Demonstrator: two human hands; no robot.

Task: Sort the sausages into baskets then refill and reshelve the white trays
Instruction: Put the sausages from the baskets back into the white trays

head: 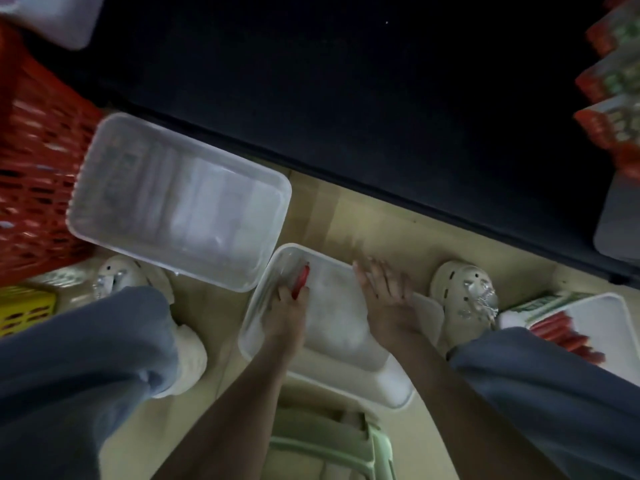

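A white tray [394, 386] lies on the floor between my feet. My left hand [289, 308] reaches into it and grips a single red sausage [302, 276] near the tray's far left side. On the tray's far right rim rests my right hand [386, 294], fingers straight. A second, larger white tray [104, 161] sits to the upper left, tilted against the red basket [31, 188]. Another white tray [609, 317] at the right holds several red sausages [557, 329].
A yellow basket [24, 311] peeks in at the left. A dark shelf unit [381, 98] spans the top, with red and green packets [609, 81] at the upper right. A pale green stool [329, 448] is under me. My clogs [467, 299] flank the tray.
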